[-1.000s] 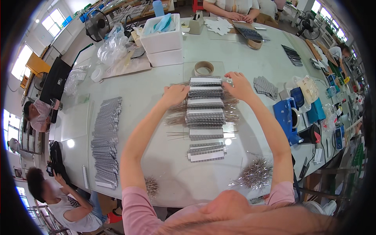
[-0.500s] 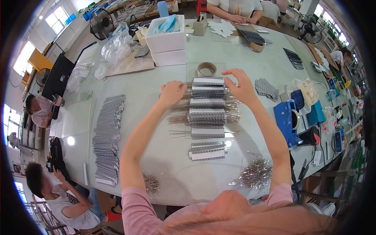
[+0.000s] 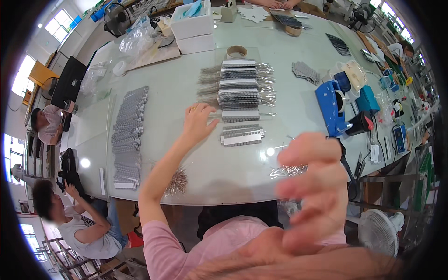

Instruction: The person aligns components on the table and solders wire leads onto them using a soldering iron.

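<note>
A column of grey gridded strips with white bands [image 3: 238, 96] lies mid-table, in several bundles with thin wire leads sticking out on both sides. My left hand [image 3: 198, 122] is beside the left ends of the lower bundle [image 3: 240, 115], thumb and fingers apart, close to its wires. I see nothing held in it. Two loose strips [image 3: 241, 136] lie nearer to me. My right hand [image 3: 315, 182] is raised close to the camera, large and blurred, its fingers bent; whether it holds anything is not clear. Behind it shows part of a pile of wire clippings [image 3: 285, 171].
A long stack of grey strips [image 3: 127, 140] lies at left, another wire pile [image 3: 176, 181] at the near edge. A tape roll [image 3: 236, 52] and white foam box [image 3: 193, 28] stand farther back. At right is a blue tape dispenser [image 3: 330, 109]. A person [image 3: 88, 224] sits at left.
My left hand has moved from the top bundle nearer to me, beside the lower bundle. My right hand has left the top bundle and come up toward the camera. The view has tilted down.
</note>
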{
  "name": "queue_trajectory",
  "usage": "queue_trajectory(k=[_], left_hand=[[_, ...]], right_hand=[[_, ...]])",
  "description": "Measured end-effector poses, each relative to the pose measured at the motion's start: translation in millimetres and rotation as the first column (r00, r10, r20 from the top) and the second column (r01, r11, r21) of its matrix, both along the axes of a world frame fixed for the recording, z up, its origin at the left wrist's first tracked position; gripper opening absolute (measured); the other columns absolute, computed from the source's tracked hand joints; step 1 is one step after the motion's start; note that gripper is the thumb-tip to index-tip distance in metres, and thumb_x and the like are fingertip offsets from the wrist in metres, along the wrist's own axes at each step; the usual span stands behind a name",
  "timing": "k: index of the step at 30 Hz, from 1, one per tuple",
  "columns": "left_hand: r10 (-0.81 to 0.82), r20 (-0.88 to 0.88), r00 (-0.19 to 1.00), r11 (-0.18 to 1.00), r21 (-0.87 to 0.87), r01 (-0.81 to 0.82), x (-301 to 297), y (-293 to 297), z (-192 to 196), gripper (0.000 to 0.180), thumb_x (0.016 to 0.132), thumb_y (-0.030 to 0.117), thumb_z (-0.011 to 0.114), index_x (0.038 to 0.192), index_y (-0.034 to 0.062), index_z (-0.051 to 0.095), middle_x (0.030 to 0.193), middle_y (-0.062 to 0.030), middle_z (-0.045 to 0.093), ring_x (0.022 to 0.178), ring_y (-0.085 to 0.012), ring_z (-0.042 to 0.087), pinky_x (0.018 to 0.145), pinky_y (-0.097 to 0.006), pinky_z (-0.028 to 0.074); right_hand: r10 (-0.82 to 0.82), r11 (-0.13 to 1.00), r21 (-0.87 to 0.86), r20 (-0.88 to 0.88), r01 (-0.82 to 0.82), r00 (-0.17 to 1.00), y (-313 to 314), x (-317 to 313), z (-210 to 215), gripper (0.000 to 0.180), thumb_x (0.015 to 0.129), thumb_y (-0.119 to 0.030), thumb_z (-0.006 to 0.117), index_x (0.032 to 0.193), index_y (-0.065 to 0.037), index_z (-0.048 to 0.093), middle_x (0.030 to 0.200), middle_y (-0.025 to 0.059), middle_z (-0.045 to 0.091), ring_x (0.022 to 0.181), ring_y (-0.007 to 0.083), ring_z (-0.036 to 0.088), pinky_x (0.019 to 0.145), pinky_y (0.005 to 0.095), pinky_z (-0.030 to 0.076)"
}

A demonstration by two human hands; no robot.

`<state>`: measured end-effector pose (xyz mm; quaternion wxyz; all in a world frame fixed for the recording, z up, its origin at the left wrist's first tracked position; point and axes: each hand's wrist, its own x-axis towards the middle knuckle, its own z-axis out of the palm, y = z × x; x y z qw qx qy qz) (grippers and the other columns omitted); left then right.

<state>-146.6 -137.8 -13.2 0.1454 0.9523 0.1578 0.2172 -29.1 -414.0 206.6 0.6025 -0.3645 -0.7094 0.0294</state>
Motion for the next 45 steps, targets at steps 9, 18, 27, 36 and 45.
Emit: queue_trajectory(k=[9,18,27,36,45], left_hand=[[0.12,-0.051,0.991,0.993,0.007,-0.12,0.7,-11.3,-32.2,0.049,0.072,0.041,0.08,0.107,0.0097,0.065,0.115,-0.0075,0.058,0.118,-0.0266,0.048,0.1,-0.046,0.032],[0.161,-0.063,0.985,0.986,-0.032,-0.163,13.5,-15.6,-29.2,0.045,0.07,0.042,0.083,0.096,0.0096,0.065,0.105,-0.0052,0.059,0.113,-0.0258,0.049,0.1,-0.045,0.031],[0.085,-0.027,0.996,0.995,-0.039,-0.086,13.4,-1.6,-35.6,0.036,0.072,0.035,0.082,0.092,0.0112,0.063,0.103,-0.0029,0.058,0.112,-0.0247,0.049,0.1,-0.045,0.029],[0.069,0.001,0.998,0.995,-0.066,-0.069,9.9,-3.5,-34.7,0.033,0.074,0.032,0.08,0.095,0.0113,0.064,0.102,-0.0015,0.061,0.114,-0.0233,0.051,0.104,-0.045,0.028],[-0.111,-0.018,0.994,0.992,-0.057,0.11,-12.1,-65.3,-19.5,0.037,0.084,0.029,0.071,0.114,0.0073,0.064,0.125,-0.011,0.06,0.122,-0.0292,0.051,0.103,-0.049,0.033]], right_hand=[[-0.548,0.565,-0.359,0.51,0.743,0.663,50.1,107.1,-220.8,0.035,0.076,-0.026,0.077,0.103,-0.008,0.066,0.107,0.0078,0.064,0.104,0.0292,0.057,0.088,0.0418,0.048],[-0.482,0.363,-0.398,0.694,0.842,0.535,77.4,111.2,-244.8,0.048,0.065,-0.048,0.082,0.095,-0.013,0.068,0.1,0.0028,0.063,0.104,0.0241,0.055,0.089,0.0406,0.043],[-0.474,0.404,-0.441,0.649,0.802,0.596,84.0,111.7,-249.0,0.035,0.066,-0.042,0.083,0.083,-0.016,0.067,0.093,-0.0012,0.061,0.102,0.0227,0.055,0.087,0.0401,0.042],[-0.484,0.45,-0.419,0.627,0.788,0.61,83.5,114.2,-248.5,0.032,0.068,-0.039,0.082,0.084,-0.016,0.067,0.091,-0.0014,0.061,0.1,0.0227,0.055,0.087,0.0404,0.042],[-0.594,0.539,-0.362,0.476,0.76,0.648,38.1,87.7,-227.7,0.031,0.075,-0.03,0.078,0.094,-0.01,0.065,0.096,0.0039,0.064,0.097,0.0274,0.057,0.084,0.0406,0.046]])
